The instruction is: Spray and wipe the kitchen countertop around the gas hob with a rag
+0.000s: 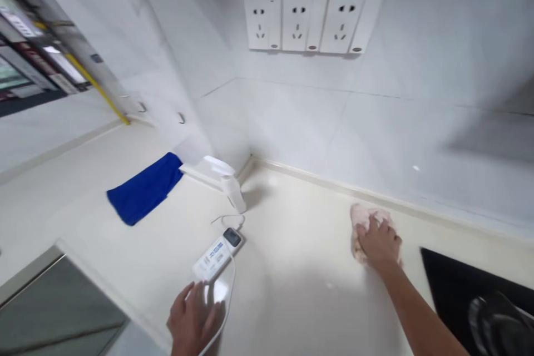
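My right hand [380, 242] presses down on a crumpled pale pink cloth [362, 216] on the cream countertop, its fingers bent over the fabric. At the lower left, my left hand [194, 314] is open with fingers apart, holding nothing. It is just below a white device with a small dark screen [214, 258]; whether a fingertip touches it I cannot tell. A white cable [231, 283] runs from that device past the left hand's fingers and out of the bottom of the view.
A white spray bottle [233, 192] stands by the wall corner. A folded blue cloth [146, 189] lies at the left. The sink [62, 311] is at lower left, a black cooktop [454, 283] at lower right. Socket panels [306, 21] are on the wall.
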